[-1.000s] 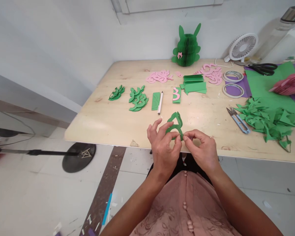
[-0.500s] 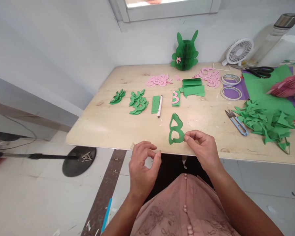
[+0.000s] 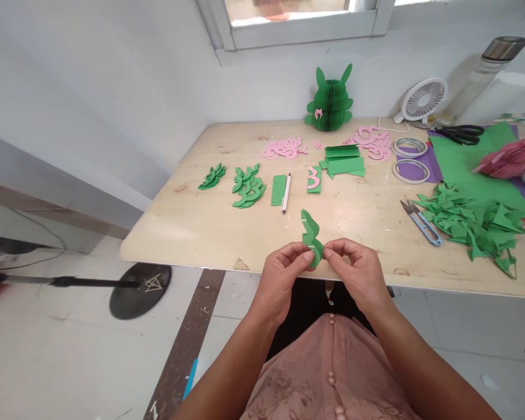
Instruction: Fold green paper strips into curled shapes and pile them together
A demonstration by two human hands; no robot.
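Note:
Both hands meet over the near edge of the wooden table point(image 3: 192, 221). My left hand point(image 3: 282, 277) and my right hand point(image 3: 356, 274) pinch the bottom of a green paper cut-out point(image 3: 310, 236) between fingertips. The cut-out looks folded in half and stands up from my fingers. Beyond it on the table lie a white pen point(image 3: 286, 192), a green paper strip point(image 3: 278, 189) and a pink "3" shape on green paper point(image 3: 314, 178).
Piles of green cut shapes point(image 3: 248, 186), pink cut shapes point(image 3: 284, 148) and green scraps point(image 3: 472, 219) lie about. Snips point(image 3: 421, 221), tape rolls point(image 3: 410, 170), black scissors point(image 3: 459, 133), a small fan point(image 3: 422, 100) and a green paper rabbit point(image 3: 330, 99) stand farther back. A stand base point(image 3: 140, 283) is on the floor at left.
My left hand let go and dropped toward the table edge, leaving the open cut-out in my right hand. It has since come back, and the cut-out is now folded between both hands.

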